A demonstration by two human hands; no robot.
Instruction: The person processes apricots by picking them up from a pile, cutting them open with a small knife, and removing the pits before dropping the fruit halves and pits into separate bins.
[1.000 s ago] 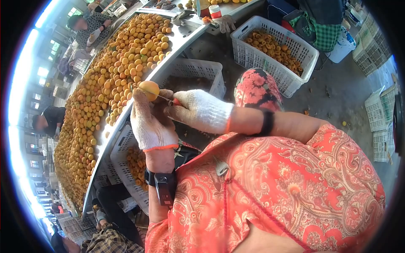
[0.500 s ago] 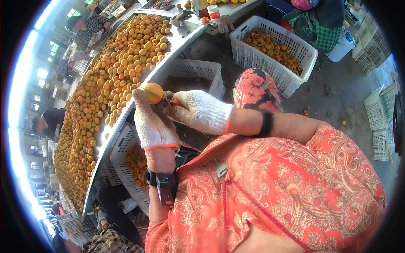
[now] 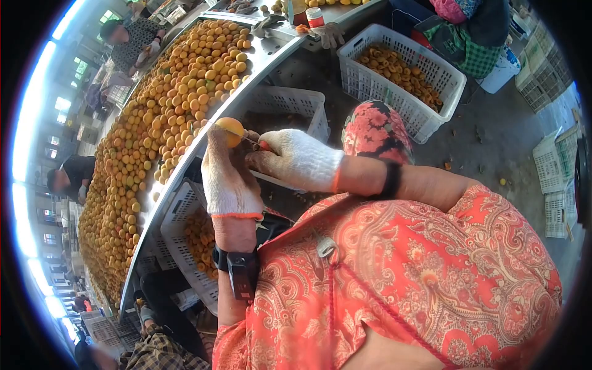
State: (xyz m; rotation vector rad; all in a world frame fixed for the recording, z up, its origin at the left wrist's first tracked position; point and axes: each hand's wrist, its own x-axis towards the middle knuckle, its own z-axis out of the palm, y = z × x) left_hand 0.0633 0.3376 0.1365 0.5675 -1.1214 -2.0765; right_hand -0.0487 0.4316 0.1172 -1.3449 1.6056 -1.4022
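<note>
Wrapped in a white knit glove, my left hand (image 3: 227, 179) grips an orange fruit (image 3: 230, 131) at its fingertips, beside the metal table's edge. My right hand (image 3: 295, 159), gloved too, is closed round a small tool (image 3: 264, 146) with a red part. The tool's thin metal end reaches to the fruit's right side. Most of the handle is hidden in the glove. Left of both hands, a large heap of orange fruit (image 3: 185, 92) covers the sloping metal table (image 3: 266, 61).
A white crate (image 3: 453, 102) of cut fruit stands at the upper right; another crate (image 3: 176, 225) with cut fruit is below the table edge. A third crate (image 3: 317, 114) sits beyond my hands. Co-workers (image 3: 132, 46) are across the table, at the lower left and upper right.
Both hands and the held fruit have shifted slightly right. More of the fruit's right side is hidden less by fingers, and the thin metal end still meets it.
</note>
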